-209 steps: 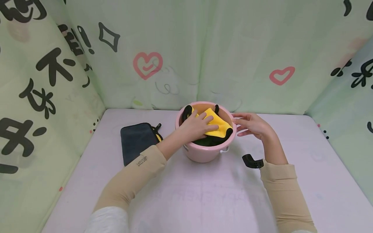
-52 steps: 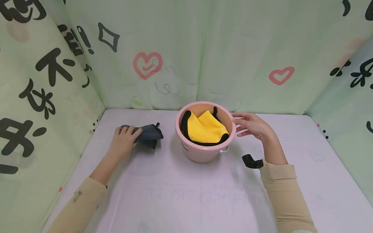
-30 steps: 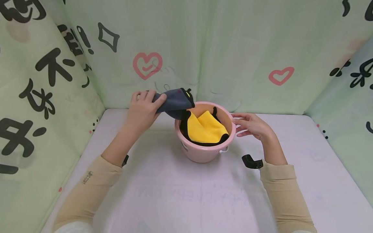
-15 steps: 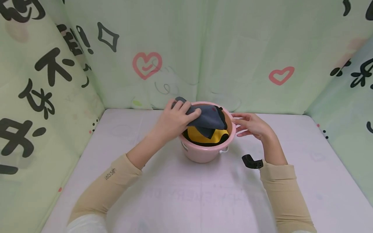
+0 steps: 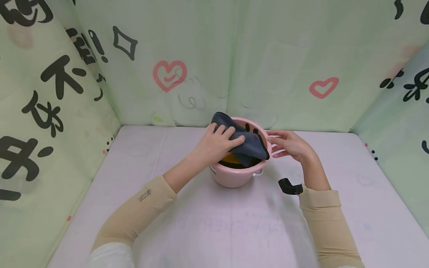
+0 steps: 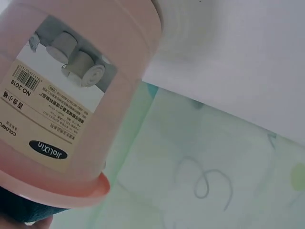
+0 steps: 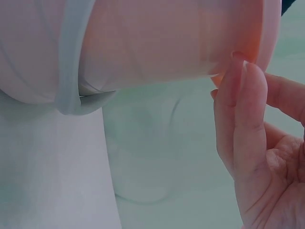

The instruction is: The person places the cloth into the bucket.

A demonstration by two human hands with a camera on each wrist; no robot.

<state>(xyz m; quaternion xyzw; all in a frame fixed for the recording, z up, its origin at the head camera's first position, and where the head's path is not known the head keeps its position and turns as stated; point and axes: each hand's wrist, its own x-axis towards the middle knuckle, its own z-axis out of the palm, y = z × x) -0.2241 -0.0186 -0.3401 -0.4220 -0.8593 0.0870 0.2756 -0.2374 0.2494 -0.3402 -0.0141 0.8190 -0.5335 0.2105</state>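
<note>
A pink bucket [image 5: 234, 178] stands upright near the table's back edge. My left hand [image 5: 219, 143] is at its mouth and grips a dark blue cleaning cloth [image 5: 249, 143] with black edging, which lies folded across the opening. Beneath it shows part of a yellow cloth [image 5: 229, 159] inside the bucket. The left wrist view catches the bucket's label [image 6: 52, 100] and a bit of the dark cloth [image 6: 24, 207] past the rim. On the right side, my right hand [image 5: 289, 143] touches the rim with nearly straight fingers; its fingertips [image 7: 250, 76] meet the bucket just under the lip.
A whitish handle [image 7: 71, 62] hangs along the bucket's side. The table [image 5: 214, 223] has a pale cover. Printed green curtains [image 5: 268, 56] rise behind it and at both sides. A black wrist-camera mount [image 5: 289, 187] sits at the right sleeve.
My left hand has picked up the dark blue cloth from the table left of the bucket, carried it right and lowered it into the bucket's mouth over the yellow cloth. My right hand has stayed.
</note>
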